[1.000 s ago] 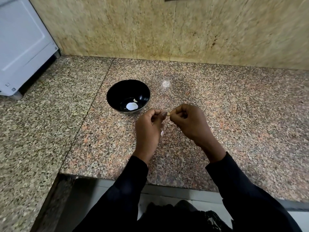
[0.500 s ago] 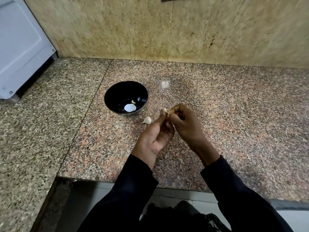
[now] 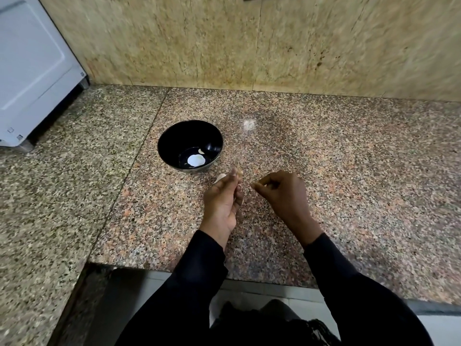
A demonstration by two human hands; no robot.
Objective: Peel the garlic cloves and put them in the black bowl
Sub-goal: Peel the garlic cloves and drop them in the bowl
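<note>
A single wide-angle view from the person's head, looking forward and steeply down; the speckled stone surface (image 3: 349, 171) fills the middle, with its near edge and the floor below low in frame; the tiled wall (image 3: 249, 41) runs across the top, bowed by the lens; both black sleeves enter from the bottom, and the left hand (image 3: 223, 198) and right hand (image 3: 282, 193) sit close, near centre.

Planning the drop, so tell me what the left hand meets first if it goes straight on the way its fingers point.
Probably the black bowl: the left hand points up-frame toward its near rim. Depth is unclear, so it may pass just right of it.
</note>
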